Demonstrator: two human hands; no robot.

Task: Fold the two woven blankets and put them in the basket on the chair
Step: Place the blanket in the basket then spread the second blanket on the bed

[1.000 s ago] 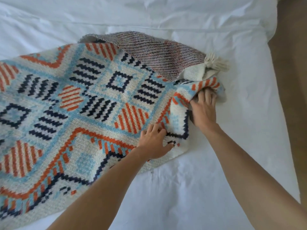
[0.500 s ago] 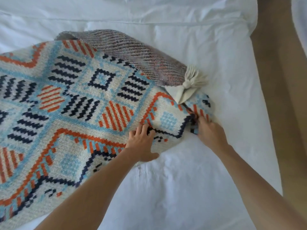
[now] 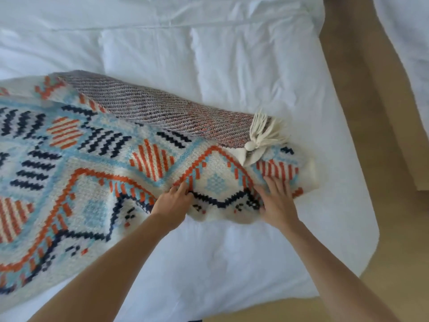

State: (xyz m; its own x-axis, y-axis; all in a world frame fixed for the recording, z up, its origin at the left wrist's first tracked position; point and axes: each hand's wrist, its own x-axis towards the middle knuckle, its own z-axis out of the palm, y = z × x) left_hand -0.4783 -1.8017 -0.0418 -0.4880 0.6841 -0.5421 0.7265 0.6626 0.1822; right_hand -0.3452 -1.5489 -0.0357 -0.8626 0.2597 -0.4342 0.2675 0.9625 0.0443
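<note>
Head view: left hand grips, right hand presses nubby geometric blanket.

A: Any lettering in play here? A tag, a brand, a number?

B: Nothing readable. The patterned blanket carries only woven shapes: diamonds, stripes and zigzags in orange, navy and pale blue. Not one of them forms a letter or a digit.

A: And its grey underside, where it's turned over?

B: Plain diagonal weave, with no label or stitched mark showing on it.

A: The white bedding?

B: Unprinted cloth, no logo, no care tag in sight.

A: So the count of readable text stands at zero.

B: Zero across the whole view.
</note>
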